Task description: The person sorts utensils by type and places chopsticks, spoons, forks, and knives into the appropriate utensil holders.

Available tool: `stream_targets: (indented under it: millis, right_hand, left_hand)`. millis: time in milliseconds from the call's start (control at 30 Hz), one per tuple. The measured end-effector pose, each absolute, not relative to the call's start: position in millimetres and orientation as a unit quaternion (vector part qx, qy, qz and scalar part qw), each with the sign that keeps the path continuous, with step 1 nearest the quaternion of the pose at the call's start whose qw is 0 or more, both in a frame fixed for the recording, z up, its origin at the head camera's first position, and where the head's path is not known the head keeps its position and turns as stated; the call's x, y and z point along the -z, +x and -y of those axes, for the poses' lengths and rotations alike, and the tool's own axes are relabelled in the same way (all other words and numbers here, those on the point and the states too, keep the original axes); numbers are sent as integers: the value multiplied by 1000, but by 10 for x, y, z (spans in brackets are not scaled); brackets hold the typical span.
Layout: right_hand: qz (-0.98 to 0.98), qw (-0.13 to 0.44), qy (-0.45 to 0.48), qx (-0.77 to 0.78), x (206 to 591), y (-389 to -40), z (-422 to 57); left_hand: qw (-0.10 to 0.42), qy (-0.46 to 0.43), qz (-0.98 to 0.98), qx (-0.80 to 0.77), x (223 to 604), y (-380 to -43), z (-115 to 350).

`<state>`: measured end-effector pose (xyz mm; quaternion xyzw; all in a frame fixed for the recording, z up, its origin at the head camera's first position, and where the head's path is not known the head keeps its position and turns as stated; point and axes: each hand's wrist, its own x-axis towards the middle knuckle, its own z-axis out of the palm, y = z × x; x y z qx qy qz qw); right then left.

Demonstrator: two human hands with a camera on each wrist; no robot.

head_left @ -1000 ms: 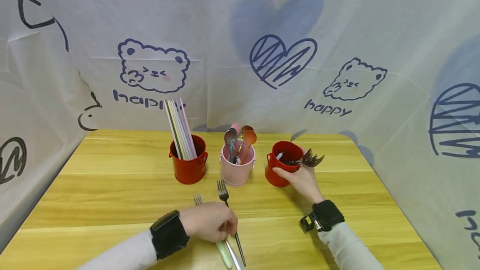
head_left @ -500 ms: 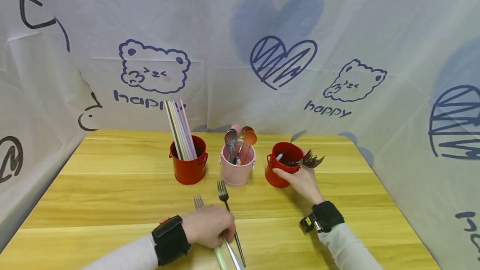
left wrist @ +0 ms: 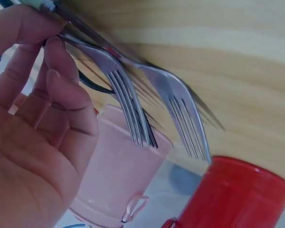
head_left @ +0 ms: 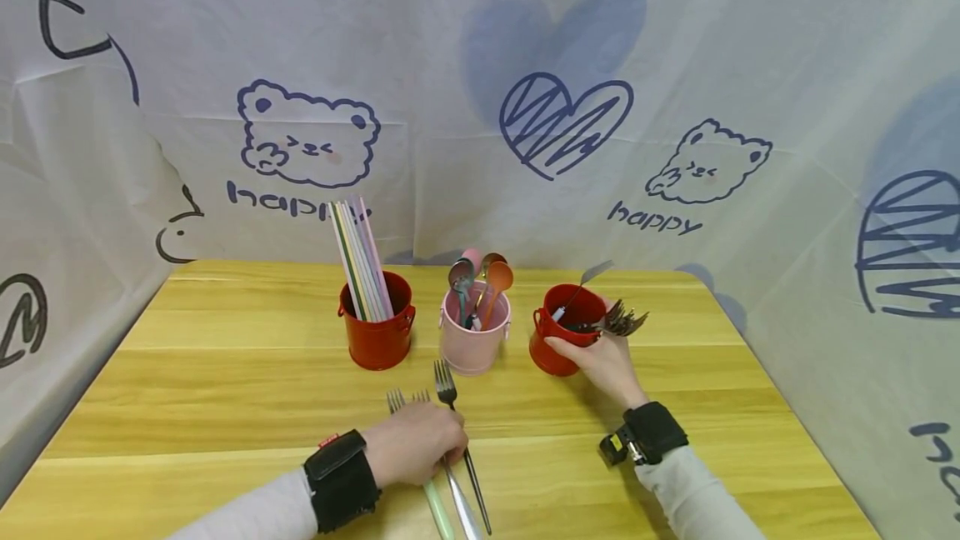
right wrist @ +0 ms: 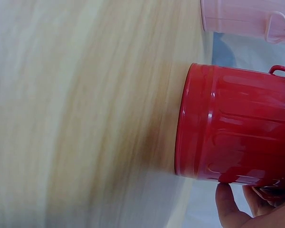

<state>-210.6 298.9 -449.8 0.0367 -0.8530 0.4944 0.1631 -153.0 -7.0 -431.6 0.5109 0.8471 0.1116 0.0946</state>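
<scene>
My left hand (head_left: 416, 442) is over the front middle of the table, where three forks lie side by side. Its thumb and fingertips pinch a silver fork (left wrist: 102, 59) near the neck, as the left wrist view shows. To one side is a green-handled fork (head_left: 439, 515), and to the other a dark-handled fork (head_left: 445, 383); the hand covers part of them. My right hand (head_left: 611, 365) grips the side of the right red bucket (head_left: 551, 354), thumb at the front. Several forks (head_left: 624, 320) lean out over its rim, and a white-handled utensil (head_left: 597, 270) stands tilted inside.
A pink bucket (head_left: 471, 350) holding several spoons (head_left: 498, 275) stands at the back middle. Left of it, another red bucket (head_left: 378, 346) holds several pale straw-like sticks (head_left: 358, 261). A printed white cloth (head_left: 450, 107) hangs behind the wooden table (head_left: 225, 373).
My left hand has shifted slightly up and left with the silver fork, whose tines now show past the knuckles. The green handle has turned a little. My right hand stays on the bucket.
</scene>
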Motion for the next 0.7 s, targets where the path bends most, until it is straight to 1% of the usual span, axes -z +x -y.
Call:
stream_targets:
  millis: [267, 500, 700]
  right_hand:
    - [849, 166, 41, -501, 4503, -2107, -2991]
    - [851, 162, 36, -498, 4494, -2102, -2990]
    - [853, 156, 32, -498, 4481, -2099, -2986]
  left_hand:
    - [74, 510, -854, -68, 4312, -1549, 45]
    - [96, 499, -859, -57, 4288, -1577, 25]
    - [90, 506, -855, -67, 4301, -1612, 63]
